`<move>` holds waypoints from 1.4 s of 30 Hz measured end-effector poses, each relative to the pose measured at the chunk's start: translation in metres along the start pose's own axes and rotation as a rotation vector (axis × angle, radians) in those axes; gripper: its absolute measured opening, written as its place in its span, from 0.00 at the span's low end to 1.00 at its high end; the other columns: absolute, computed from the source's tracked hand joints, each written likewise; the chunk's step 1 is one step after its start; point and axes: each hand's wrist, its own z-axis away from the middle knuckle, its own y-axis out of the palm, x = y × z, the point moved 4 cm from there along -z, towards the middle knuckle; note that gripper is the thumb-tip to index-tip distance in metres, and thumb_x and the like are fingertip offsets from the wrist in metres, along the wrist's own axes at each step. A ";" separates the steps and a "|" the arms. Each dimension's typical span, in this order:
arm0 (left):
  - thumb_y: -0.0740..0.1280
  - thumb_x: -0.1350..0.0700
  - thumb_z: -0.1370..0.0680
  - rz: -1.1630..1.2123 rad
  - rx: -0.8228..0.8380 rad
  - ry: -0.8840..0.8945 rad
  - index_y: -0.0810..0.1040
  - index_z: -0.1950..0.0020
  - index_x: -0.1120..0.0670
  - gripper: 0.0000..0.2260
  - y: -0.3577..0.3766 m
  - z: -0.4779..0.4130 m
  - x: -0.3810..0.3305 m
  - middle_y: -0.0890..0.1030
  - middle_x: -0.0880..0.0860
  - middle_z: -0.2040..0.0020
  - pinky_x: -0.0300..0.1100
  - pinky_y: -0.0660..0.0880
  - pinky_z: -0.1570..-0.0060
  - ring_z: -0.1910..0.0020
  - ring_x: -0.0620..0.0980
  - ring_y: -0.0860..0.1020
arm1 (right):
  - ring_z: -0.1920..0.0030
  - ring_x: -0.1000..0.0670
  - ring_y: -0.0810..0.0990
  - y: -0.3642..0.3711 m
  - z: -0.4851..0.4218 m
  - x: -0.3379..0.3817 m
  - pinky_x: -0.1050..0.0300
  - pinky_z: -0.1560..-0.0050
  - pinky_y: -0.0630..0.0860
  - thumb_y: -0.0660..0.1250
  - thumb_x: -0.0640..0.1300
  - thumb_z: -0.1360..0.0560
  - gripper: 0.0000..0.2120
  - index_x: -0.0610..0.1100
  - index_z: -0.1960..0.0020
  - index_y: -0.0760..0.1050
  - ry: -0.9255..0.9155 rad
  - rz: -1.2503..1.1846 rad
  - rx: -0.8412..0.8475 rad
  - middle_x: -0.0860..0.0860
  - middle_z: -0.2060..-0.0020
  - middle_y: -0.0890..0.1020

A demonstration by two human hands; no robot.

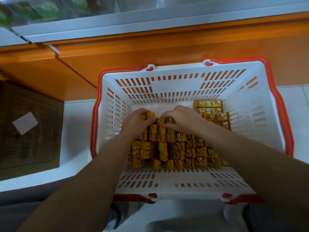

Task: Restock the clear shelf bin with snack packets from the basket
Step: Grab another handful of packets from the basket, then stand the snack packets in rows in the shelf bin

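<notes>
Down inside the white slotted plastic basket [184,181] with its red rim, both hands are at the far row of the small yellow snack packets [180,148]. The packets stand on edge in tight rows running side to side across the basket floor. The left hand [137,121] has its fingers curled over the packets at that row's left end. The right hand [180,118] is just beside it, fingers hooked over the neighbouring packets, so the two hands are close together and each is clamped on packets. Both forearms reach forward and down over the near wall, roughly parallel.

A few flat yellow packets [209,106] lie apart in the far right corner. The clear plastic shelf bins [142,5] sit up and ahead, beyond the basket's far wall and above the orange cabinet panel [150,52]. They are blurred at the top edge, and which one is to be filled cannot be told. The lift will probably go up and forward, and neither hand looks clearly nearer. A brown cardboard box [30,128] sits left of the basket.
</notes>
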 end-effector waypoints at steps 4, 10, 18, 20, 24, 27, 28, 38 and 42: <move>0.73 0.44 0.23 -0.074 0.070 0.055 0.79 0.39 0.43 0.13 0.003 0.000 -0.006 0.82 0.48 0.47 0.49 0.79 0.52 0.49 0.51 0.79 | 0.40 0.45 0.77 0.001 -0.009 0.006 0.47 0.43 0.76 0.61 0.69 0.24 0.29 0.54 0.29 0.70 0.010 0.035 0.075 0.49 0.40 0.80; 0.76 0.52 0.24 -0.102 0.140 0.084 0.79 0.37 0.44 0.17 0.000 -0.003 -0.004 0.81 0.49 0.45 0.54 0.80 0.47 0.48 0.53 0.80 | 0.42 0.45 0.77 0.009 -0.019 0.008 0.50 0.45 0.73 0.62 0.66 0.24 0.27 0.52 0.31 0.73 0.026 -0.031 0.047 0.48 0.42 0.80; 0.77 0.56 0.25 -0.090 0.125 0.068 0.82 0.40 0.46 0.15 -0.011 -0.006 -0.011 0.82 0.47 0.50 0.46 0.79 0.54 0.53 0.49 0.80 | 0.46 0.48 0.77 0.007 -0.023 0.006 0.51 0.50 0.76 0.65 0.69 0.27 0.28 0.52 0.36 0.75 0.039 -0.052 0.060 0.51 0.46 0.80; 0.78 0.57 0.26 -0.113 0.127 0.071 0.82 0.40 0.46 0.16 -0.011 -0.003 -0.015 0.82 0.46 0.51 0.47 0.80 0.53 0.53 0.49 0.80 | 0.48 0.50 0.75 0.009 -0.030 0.007 0.52 0.52 0.75 0.66 0.71 0.30 0.30 0.53 0.37 0.74 0.096 -0.100 0.109 0.52 0.47 0.78; 0.78 0.58 0.27 -0.133 0.132 0.099 0.83 0.41 0.47 0.16 -0.012 0.000 -0.016 0.81 0.46 0.52 0.51 0.79 0.47 0.49 0.51 0.79 | 0.51 0.52 0.73 0.009 -0.040 0.007 0.54 0.56 0.70 0.67 0.71 0.31 0.29 0.54 0.38 0.77 0.113 -0.140 0.136 0.55 0.52 0.73; 0.77 0.59 0.26 -0.131 0.138 0.115 0.83 0.41 0.48 0.15 -0.016 -0.001 -0.018 0.82 0.48 0.48 0.51 0.78 0.45 0.45 0.52 0.79 | 0.52 0.53 0.77 0.001 -0.037 0.006 0.56 0.57 0.71 0.67 0.65 0.28 0.21 0.53 0.43 0.81 0.070 -0.142 0.070 0.56 0.52 0.81; 0.77 0.59 0.26 -0.139 0.137 0.127 0.82 0.42 0.47 0.15 -0.018 0.000 -0.021 0.81 0.48 0.49 0.49 0.77 0.46 0.45 0.52 0.79 | 0.52 0.54 0.78 -0.005 -0.034 0.005 0.56 0.55 0.74 0.67 0.64 0.27 0.19 0.53 0.45 0.81 0.070 -0.155 0.047 0.56 0.51 0.82; 0.75 0.45 0.25 -0.377 0.319 0.313 0.75 0.44 0.43 0.14 -0.081 0.031 -0.127 0.78 0.44 0.50 0.42 0.73 0.55 0.51 0.46 0.77 | 0.43 0.59 0.76 -0.129 0.024 0.015 0.54 0.44 0.72 0.73 0.61 0.29 0.13 0.58 0.48 0.83 0.085 -0.497 0.080 0.63 0.43 0.80; 0.73 0.45 0.23 -0.271 0.267 0.383 0.78 0.43 0.48 0.12 -0.123 0.074 -0.183 0.77 0.46 0.58 0.40 0.74 0.63 0.62 0.44 0.76 | 0.56 0.63 0.77 -0.203 0.058 0.045 0.58 0.53 0.68 0.71 0.70 0.38 0.16 0.62 0.57 0.83 0.100 -0.549 0.034 0.66 0.59 0.80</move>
